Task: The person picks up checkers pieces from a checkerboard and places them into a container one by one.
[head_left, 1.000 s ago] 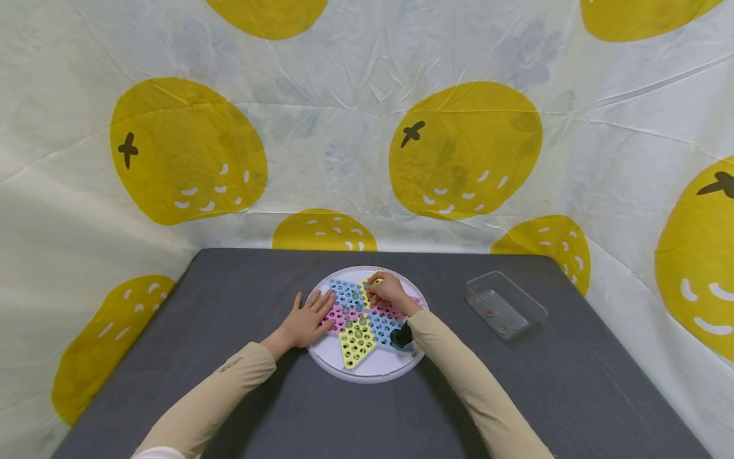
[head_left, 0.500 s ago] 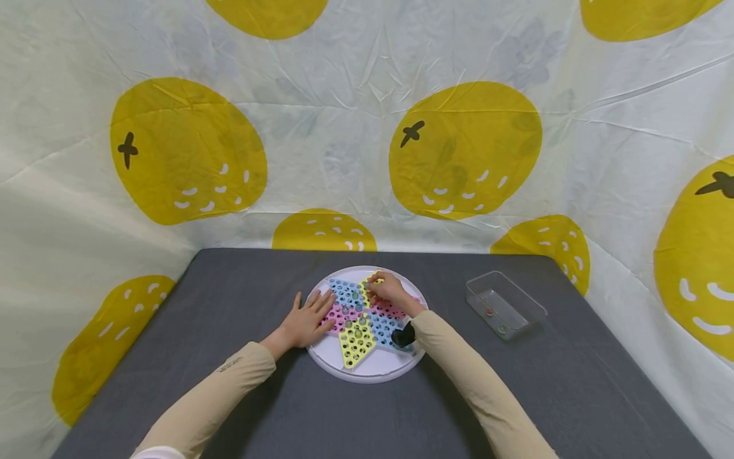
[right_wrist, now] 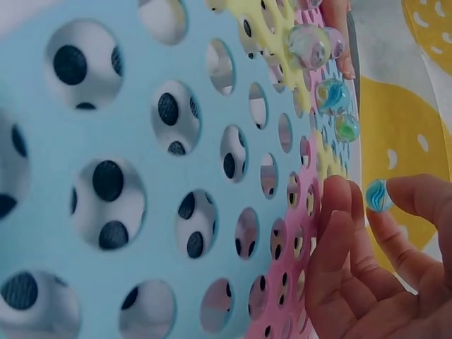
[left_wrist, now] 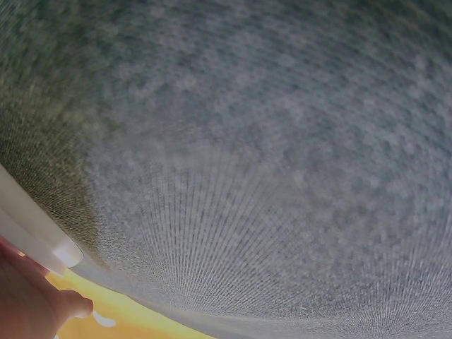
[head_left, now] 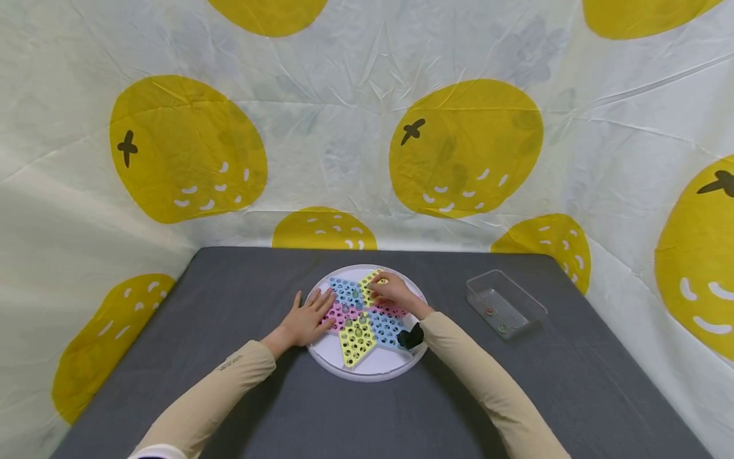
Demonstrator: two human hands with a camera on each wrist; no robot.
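A star-shaped Chinese checkers board (head_left: 358,345), with blue, pink and yellow sections full of round holes, sits in a round white tray (head_left: 369,375). Above its far yellow section, my right hand (head_left: 395,291) pinches a clear marble (right_wrist: 378,195) with a blue swirl between thumb and finger, as the right wrist view shows. The other fingers curl close over the board. Several glass marbles (right_wrist: 309,46) sit in a line of holes across the middle. My left hand (head_left: 304,323) lies flat with spread fingers on the board's left side; in the left wrist view only part of it shows.
To the right stands a clear plastic box (head_left: 507,305) with a couple of marbles inside. A dark grey cloth (head_left: 252,395) covers the table. Behind hangs a white curtain (head_left: 327,146) printed with large yellow fruit.
My right hand has shifted slightly to the right, its wrist moving right and a little nearer. My left hand has stayed in place on the board.
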